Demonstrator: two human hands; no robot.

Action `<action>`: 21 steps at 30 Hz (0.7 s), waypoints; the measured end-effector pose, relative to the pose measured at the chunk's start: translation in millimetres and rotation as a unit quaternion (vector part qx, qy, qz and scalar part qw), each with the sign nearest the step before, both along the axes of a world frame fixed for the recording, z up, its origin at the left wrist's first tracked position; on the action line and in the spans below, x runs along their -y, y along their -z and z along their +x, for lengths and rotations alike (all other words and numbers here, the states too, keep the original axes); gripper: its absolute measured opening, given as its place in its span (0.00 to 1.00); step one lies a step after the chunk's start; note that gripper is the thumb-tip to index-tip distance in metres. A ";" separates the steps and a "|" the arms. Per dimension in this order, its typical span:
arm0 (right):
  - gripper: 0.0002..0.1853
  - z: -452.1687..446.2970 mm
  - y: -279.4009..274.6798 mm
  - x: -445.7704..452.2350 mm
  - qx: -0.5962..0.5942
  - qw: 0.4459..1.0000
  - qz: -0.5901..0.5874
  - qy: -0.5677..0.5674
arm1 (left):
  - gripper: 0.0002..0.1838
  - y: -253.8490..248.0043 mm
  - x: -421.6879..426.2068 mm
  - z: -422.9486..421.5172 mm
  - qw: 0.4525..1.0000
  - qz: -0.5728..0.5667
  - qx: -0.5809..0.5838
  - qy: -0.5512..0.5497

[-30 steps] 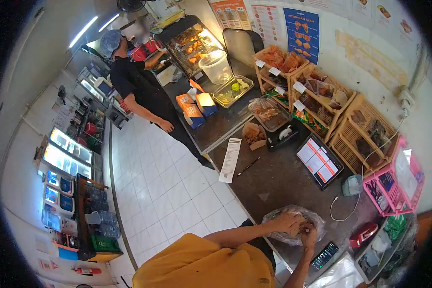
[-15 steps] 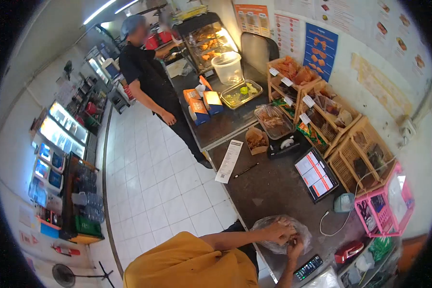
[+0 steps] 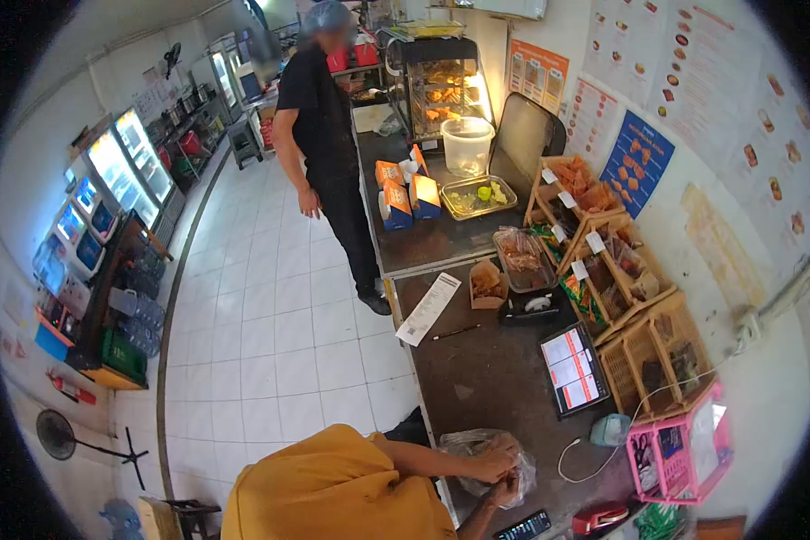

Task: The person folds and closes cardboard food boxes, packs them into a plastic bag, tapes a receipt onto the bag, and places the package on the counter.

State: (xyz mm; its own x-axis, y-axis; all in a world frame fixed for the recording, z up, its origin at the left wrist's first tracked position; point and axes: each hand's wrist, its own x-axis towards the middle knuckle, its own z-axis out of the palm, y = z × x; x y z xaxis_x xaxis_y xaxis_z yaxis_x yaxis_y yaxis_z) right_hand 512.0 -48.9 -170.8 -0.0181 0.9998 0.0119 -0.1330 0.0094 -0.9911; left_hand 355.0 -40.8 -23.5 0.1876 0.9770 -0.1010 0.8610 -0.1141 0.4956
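A clear, crumpled plastic bag (image 3: 463, 442) lies on the dark counter. My left hand (image 3: 493, 463) comes in from above it, fingers closed on the bag's gathered plastic. Just below, my right hand (image 3: 505, 489) meets it, its fingers also closed on the bag. The hands cover part of the bag, so its contents cannot be made out. A black remote control (image 3: 524, 526) lies near my right wrist.
On the counter (image 3: 459, 391) are a tablet (image 3: 574, 370), a pen (image 3: 456, 332), a receipt (image 3: 429, 310), a white cable and a pink basket (image 3: 679, 454). Wooden racks (image 3: 650, 360) line the wall. A co-worker (image 3: 319, 153) stands near the food warmer (image 3: 436, 85).
My view has swung, shifting the counter and my hands left and down in the picture. Both hands stay on the bag. The co-worker's forward arm no longer reaches visibly over the counter.
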 end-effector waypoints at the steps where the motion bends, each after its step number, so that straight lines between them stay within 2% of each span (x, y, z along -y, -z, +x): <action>1: 0.25 -2.7 -8.6 -0.4 -0.026 1.000 -0.001 -0.006 | 0.25 23.9 -1.2 6.3 0.999 0.041 0.023 -0.002; 3: 0.15 -7.2 -32.0 6.3 -0.078 0.997 -0.009 -0.010 | 0.15 65.0 -2.9 15.3 0.991 0.116 0.069 0.004; 6: 0.17 3.1 -27.6 4.9 -0.008 0.999 0.037 -0.008 | 0.18 46.3 3.6 14.2 0.995 0.074 0.021 0.068; 7: 0.17 0.2 -38.9 5.1 0.004 0.998 0.056 -0.006 | 0.20 29.9 6.1 10.0 0.996 0.065 0.011 0.053; 9: 0.15 -0.3 -59.0 6.3 0.024 0.999 -0.001 -0.025 | 0.25 -17.5 8.2 3.0 0.998 0.046 -0.011 0.043; 10: 0.14 0.1 -70.3 11.0 0.031 0.999 -0.031 -0.026 | 0.32 -14.7 6.5 7.7 0.997 0.036 -0.062 0.034; 13: 0.09 -12.1 -54.2 8.5 0.077 0.994 -0.002 0.078 | 0.26 26.2 8.5 7.6 0.985 0.122 -0.087 0.082; 16: 0.07 -15.9 -66.0 10.5 0.146 0.984 -0.018 0.104 | 0.33 -17.1 11.8 7.5 0.979 0.045 -0.168 0.103; 18: 0.10 -22.0 -23.3 7.2 0.169 0.972 0.015 0.160 | 0.29 2.5 7.8 7.7 0.971 0.083 -0.193 0.116; 19: 0.10 -31.9 -92.3 13.7 0.169 0.969 -0.094 0.156 | 0.27 14.3 11.7 7.9 0.966 0.096 -0.203 0.126; 20: 0.12 -28.2 -56.9 15.5 0.218 0.961 -0.061 0.161 | 0.24 28.9 11.7 4.0 0.957 0.107 -0.206 0.177; 21: 0.13 -30.2 -71.1 14.7 0.268 0.946 -0.098 0.152 | 0.21 30.1 7.5 -0.4 0.946 0.117 -0.206 0.223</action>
